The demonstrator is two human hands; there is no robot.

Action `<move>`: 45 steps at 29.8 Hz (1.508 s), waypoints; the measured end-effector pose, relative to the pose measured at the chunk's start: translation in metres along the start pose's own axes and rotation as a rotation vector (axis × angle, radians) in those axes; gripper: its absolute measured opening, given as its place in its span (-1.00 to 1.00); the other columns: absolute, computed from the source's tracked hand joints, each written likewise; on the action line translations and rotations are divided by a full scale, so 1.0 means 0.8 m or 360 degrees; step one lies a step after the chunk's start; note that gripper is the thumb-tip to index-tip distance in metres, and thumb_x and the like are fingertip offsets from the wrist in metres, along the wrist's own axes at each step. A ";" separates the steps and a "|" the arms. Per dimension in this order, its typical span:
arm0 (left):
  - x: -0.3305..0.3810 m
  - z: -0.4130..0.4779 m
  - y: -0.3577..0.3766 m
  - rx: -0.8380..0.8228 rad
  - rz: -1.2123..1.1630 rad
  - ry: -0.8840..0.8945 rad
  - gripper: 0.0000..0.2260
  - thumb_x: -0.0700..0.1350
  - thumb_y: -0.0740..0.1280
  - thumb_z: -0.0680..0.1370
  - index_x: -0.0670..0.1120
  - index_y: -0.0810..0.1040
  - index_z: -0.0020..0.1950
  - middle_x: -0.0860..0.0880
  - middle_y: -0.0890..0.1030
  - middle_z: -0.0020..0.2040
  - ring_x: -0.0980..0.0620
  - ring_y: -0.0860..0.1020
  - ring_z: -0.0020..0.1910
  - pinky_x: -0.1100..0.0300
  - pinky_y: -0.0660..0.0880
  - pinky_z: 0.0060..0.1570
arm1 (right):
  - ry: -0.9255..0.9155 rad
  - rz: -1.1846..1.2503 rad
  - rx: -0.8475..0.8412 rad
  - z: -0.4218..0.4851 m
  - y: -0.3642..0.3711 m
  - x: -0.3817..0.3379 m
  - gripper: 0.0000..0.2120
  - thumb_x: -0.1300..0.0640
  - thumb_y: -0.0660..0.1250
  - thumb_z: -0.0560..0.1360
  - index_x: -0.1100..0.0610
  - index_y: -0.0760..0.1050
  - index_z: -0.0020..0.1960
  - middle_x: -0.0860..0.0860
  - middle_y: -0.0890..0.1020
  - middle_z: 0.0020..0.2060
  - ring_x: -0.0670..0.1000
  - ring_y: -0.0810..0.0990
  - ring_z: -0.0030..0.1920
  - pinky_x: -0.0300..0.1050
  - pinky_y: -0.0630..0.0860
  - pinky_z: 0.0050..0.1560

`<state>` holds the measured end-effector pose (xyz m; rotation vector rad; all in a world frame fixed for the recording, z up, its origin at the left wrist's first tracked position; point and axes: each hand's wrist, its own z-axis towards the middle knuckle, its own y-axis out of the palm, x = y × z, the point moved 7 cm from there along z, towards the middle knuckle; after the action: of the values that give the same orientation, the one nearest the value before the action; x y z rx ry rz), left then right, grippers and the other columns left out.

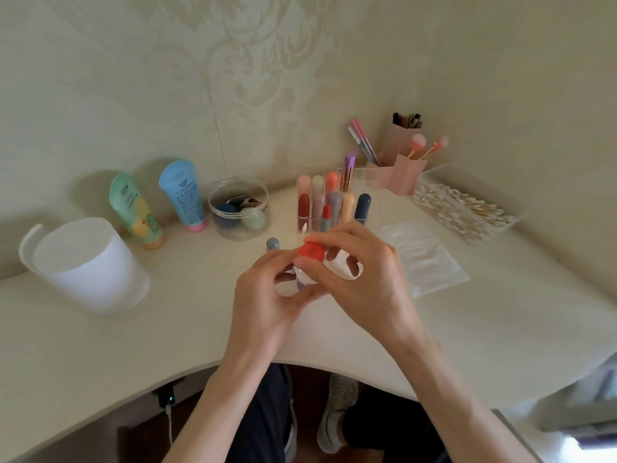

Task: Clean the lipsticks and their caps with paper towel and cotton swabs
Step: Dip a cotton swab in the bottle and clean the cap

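Right hand (364, 279) pinches red lipstick (312, 250); left hand (263, 302) grips paper towel (302, 279) just below.

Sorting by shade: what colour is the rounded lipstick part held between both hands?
The lipstick part is bright orange-red; the head view shows it best.

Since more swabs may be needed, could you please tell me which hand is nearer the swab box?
Right. The right hand lies left of the swab box; the left hand lies even farther left.
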<state>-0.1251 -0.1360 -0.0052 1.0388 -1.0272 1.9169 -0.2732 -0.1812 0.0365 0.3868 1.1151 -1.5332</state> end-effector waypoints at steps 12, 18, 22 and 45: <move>0.059 0.002 0.085 -0.0294 0.0042 0.0264 -0.46 0.20 0.49 0.41 -0.04 0.66 0.32 0.11 0.69 0.11 0.10 0.66 0.05 0.27 0.61 0.03 | 0.0139 0.0059 0.0244 -0.025 -0.130 0.034 -0.61 0.07 0.63 0.44 -0.01 0.67 0.24 -0.17 0.73 0.02 0.01 0.69 0.04 -0.13 0.58 -0.05; 0.047 -0.005 0.132 -0.0315 -0.0111 0.0093 -0.81 -0.18 0.40 0.62 -0.02 0.72 0.19 0.15 0.72 0.04 0.18 0.69 0.02 0.24 0.62 0.07 | 0.0391 -0.0020 0.0693 -0.039 -0.246 0.105 -0.62 0.14 0.64 0.43 -0.06 0.68 0.21 -0.11 0.75 -0.01 -0.02 0.71 -0.02 -0.10 0.67 -0.03; 0.063 -0.001 0.165 -0.0386 -0.0062 0.0156 -0.77 -0.27 0.37 0.62 0.01 0.70 0.17 0.14 0.72 0.00 0.18 0.70 -0.04 0.35 0.60 0.03 | 0.0551 -0.0267 0.0875 -0.041 -0.298 0.162 -0.60 0.11 0.66 0.40 -0.02 0.69 0.21 -0.07 0.74 -0.01 -0.04 0.69 -0.07 -0.01 0.68 -0.02; 0.058 0.006 0.181 -0.0486 -0.0112 -0.0044 -0.77 -0.30 0.36 0.62 -0.08 0.71 0.20 0.10 0.74 -0.01 0.12 0.73 -0.14 0.06 0.68 -0.25 | 0.0020 -0.0422 0.0591 -0.038 -0.209 0.099 -0.86 0.29 0.44 0.54 0.10 0.66 0.04 -0.11 0.65 -0.22 -0.03 0.61 -0.29 -0.22 0.49 -0.24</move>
<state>-0.2664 -0.1922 -0.0062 0.9141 -1.2367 1.6307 -0.4569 -0.2192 0.0341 0.5147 0.9149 -1.9838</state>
